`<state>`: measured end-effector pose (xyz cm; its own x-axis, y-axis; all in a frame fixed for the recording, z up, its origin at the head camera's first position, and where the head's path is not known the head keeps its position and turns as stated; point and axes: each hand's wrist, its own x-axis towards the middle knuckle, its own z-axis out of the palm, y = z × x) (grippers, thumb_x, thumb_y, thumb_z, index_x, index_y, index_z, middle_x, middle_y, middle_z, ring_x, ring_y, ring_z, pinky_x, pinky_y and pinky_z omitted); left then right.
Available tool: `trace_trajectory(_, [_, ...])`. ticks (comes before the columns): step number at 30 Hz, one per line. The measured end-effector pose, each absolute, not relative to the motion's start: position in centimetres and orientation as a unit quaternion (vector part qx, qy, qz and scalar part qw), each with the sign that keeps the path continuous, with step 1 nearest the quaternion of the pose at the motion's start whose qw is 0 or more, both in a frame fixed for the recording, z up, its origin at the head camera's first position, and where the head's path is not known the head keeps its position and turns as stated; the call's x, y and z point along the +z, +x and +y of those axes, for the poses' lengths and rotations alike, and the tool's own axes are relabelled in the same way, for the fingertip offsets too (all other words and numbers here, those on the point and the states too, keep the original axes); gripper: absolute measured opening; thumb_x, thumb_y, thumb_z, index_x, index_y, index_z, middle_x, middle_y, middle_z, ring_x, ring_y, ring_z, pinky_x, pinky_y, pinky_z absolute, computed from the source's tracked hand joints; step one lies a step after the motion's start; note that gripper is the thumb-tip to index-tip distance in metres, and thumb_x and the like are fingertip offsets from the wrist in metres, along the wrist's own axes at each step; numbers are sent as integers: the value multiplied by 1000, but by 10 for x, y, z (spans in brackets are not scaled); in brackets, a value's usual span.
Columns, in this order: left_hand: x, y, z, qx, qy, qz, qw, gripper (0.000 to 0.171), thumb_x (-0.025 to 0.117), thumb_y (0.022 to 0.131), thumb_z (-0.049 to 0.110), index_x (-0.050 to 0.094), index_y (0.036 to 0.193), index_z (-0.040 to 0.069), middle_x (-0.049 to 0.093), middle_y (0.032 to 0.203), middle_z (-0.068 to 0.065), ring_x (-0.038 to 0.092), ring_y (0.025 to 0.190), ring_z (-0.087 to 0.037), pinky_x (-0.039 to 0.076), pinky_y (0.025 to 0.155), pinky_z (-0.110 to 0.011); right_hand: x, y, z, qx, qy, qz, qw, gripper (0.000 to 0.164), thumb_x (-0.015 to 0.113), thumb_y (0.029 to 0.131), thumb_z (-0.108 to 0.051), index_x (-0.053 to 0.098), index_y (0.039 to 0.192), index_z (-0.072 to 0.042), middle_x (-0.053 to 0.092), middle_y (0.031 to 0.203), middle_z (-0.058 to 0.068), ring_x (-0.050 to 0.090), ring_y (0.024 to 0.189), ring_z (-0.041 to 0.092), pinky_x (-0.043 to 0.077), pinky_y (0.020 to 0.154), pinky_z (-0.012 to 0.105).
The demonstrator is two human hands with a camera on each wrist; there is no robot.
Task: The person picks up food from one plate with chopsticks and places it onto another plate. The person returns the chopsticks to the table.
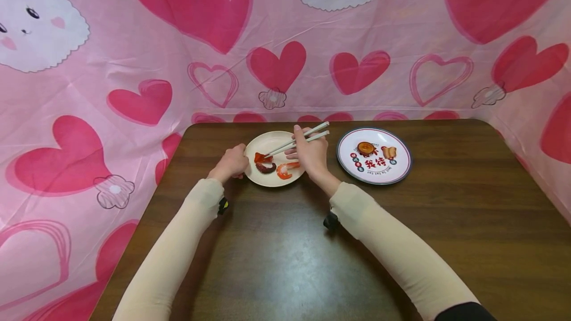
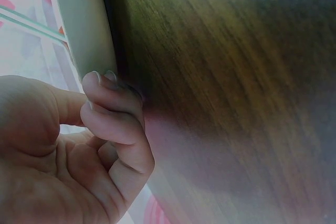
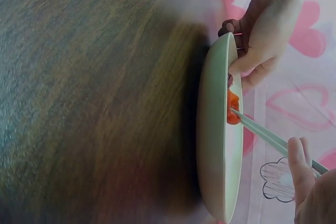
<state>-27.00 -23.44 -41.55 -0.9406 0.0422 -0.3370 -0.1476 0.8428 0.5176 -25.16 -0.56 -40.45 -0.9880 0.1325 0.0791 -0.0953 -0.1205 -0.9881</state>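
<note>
A cream plate (image 1: 277, 138) holds a red-orange food piece (image 1: 262, 157), a dark curled octopus tentacle (image 1: 266, 168) and an orange-and-white shrimp (image 1: 284, 171). At the plate's left side, my left hand (image 1: 233, 161) grips the rim; the right wrist view shows its thumb inside the edge and fingers curled outside. My right hand (image 1: 313, 156) holds a pair of pale chopsticks (image 1: 317, 128) over the plate's right side. In the right wrist view, the tips of the chopsticks (image 3: 265, 136) touch the red-orange piece (image 3: 233, 103). Whether they pinch it I cannot tell.
To the right stands a white plate (image 1: 345, 155) with a blue rim and red lettering. A round brown food piece (image 1: 366, 148) and a small tan piece (image 1: 389, 152) lie on it. Behind the brown wooden table (image 1: 276, 251) hangs a pink heart-patterned cloth (image 1: 312, 28).
</note>
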Motion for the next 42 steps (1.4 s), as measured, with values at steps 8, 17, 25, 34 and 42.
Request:
trace_trajectory(8, [-416,-270,-235,283,-30,943,171,32,41,103,7,49,134,0,64,91,-21,60,54,-21,50,48,-29,-404,-253,-3,758,-7,-647,76,38,60,109,-26,66,99,10,71,79,29,75,60,32,61,53,41])
trace_trajectory(17, [-416,-270,-234,277,-29,946,168,31,41,103,7,50,132,-1,64,88,-21,61,53,-20,51,47,-29,-403,-253,-3,760,-6,-646,74,43,61,109,-30,66,100,11,70,80,30,75,60,32,61,54,41])
trace_trajectory(25, [-415,-270,-235,281,-30,944,172,33,41,104,7,49,135,-1,64,88,-20,60,53,-20,50,47,-29,-404,-255,-3,746,1,-661,81,44,59,109,-27,65,104,16,71,79,29,75,60,30,61,55,40])
trace_trajectory(34, [-416,-271,-234,280,-30,944,174,34,41,104,8,49,136,-1,64,90,-20,60,54,-20,50,47,-29,-402,-257,-3,747,0,-661,73,37,59,109,-29,66,94,5,71,78,29,74,59,32,61,54,41])
trace_trajectory(42, [-415,-270,-236,282,-28,943,175,35,42,105,8,48,138,-1,64,90,-20,59,55,-21,50,48,-30,-400,-252,-3,748,4,-660,71,38,61,109,-30,67,95,5,70,79,29,74,58,28,61,53,41])
